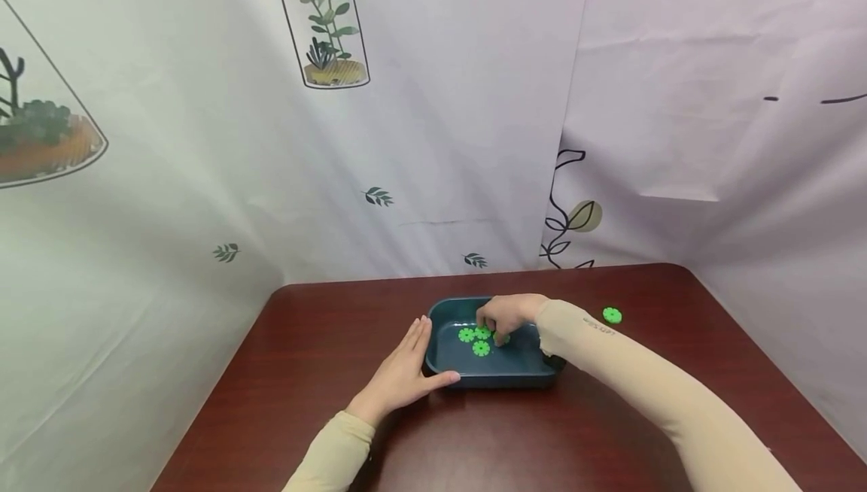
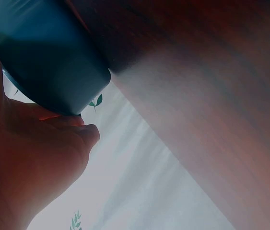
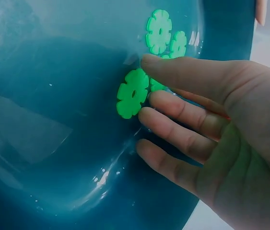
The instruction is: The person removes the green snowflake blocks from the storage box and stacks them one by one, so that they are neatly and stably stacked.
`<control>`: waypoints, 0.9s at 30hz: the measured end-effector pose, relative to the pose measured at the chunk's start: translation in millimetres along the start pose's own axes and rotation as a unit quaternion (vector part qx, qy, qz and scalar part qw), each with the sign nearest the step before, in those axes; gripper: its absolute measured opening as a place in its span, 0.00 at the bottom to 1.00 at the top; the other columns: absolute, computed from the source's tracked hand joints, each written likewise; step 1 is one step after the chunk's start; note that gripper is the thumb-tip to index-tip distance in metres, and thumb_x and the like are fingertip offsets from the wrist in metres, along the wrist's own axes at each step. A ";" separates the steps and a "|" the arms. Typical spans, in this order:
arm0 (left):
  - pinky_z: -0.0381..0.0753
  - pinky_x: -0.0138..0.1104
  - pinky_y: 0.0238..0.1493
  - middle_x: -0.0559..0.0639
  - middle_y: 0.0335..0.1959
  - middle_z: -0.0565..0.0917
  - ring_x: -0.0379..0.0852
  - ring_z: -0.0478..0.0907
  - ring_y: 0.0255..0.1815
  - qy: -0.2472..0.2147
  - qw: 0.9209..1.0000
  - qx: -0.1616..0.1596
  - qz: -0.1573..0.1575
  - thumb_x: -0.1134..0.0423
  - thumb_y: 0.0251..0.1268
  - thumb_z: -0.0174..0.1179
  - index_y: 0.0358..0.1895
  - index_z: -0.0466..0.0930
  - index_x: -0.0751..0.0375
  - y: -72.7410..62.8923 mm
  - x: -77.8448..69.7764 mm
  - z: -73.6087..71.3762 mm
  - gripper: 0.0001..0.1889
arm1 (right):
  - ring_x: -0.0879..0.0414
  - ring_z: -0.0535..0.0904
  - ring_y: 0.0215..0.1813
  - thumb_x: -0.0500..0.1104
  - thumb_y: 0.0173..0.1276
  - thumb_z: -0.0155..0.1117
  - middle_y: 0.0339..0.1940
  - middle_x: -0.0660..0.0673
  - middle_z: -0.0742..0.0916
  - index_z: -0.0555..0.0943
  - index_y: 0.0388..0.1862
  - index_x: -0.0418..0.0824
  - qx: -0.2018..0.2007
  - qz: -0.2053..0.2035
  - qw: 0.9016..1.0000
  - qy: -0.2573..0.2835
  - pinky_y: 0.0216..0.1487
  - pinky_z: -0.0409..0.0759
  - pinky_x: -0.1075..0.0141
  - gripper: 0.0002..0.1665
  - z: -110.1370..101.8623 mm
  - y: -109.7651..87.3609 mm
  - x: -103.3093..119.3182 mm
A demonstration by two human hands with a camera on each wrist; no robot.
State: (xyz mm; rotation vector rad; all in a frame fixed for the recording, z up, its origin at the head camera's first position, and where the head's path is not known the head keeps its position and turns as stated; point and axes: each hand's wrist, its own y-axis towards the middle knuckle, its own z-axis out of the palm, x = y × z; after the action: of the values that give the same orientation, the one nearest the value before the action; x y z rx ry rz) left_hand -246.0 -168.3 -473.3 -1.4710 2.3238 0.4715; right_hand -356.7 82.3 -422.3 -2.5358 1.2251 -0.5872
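A dark teal tray (image 1: pixel 504 381) sits on the table with several green flower-shaped plastic discs (image 1: pixel 481 348) on its floor. My left hand (image 1: pixel 400 375) rests against the tray's left side, fingers straight along the wall and thumb by the front rim. Inside the tray, my right hand (image 1: pixel 511 311) reaches down with bent fingers. In the right wrist view, one green disc (image 3: pixel 133 93) lies right at the fingertips, while thumb and fingers stand apart. More discs (image 3: pixel 159 31) show beyond the thumb, some partly hidden by it.
One more green disc (image 1: pixel 612 315) lies on the red-brown table (image 1: pixel 325 341), right of the tray and beyond the right forearm. A pale cloth with printed plants (image 1: pixel 433 138) hangs behind the table and along its sides.
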 end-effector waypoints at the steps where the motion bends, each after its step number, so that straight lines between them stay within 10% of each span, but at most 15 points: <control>1: 0.58 0.49 0.75 0.57 0.83 0.47 0.49 0.40 0.83 0.000 1.000 -0.001 0.000 0.19 0.55 0.52 0.82 0.44 0.62 0.0 0.0 0.0 0.63 | 0.60 0.78 0.43 0.41 0.62 0.77 0.41 0.52 0.84 0.81 0.60 0.47 -0.002 -0.001 1.000 0.000 0.52 0.80 0.60 0.27 0.3 0.4 0.5; 27: 0.60 0.50 0.74 0.54 0.83 0.45 0.48 0.39 0.83 -0.003 1.000 -0.002 -0.001 0.20 0.56 0.53 0.82 0.44 0.61 -0.6 -0.8 1.5 0.62 | 0.63 0.71 0.28 0.48 0.60 0.79 0.29 0.56 0.80 0.80 0.37 0.53 -0.004 -0.020 0.999 -0.039 0.33 0.73 0.68 0.14 3.0 9.9 0.9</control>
State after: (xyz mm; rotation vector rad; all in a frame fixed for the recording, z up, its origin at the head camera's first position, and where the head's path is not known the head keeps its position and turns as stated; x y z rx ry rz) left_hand -245.0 -167.3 -474.3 -1.4717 2.3175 0.4798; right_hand -361.5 75.8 -428.8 -2.5694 1.1535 -0.4888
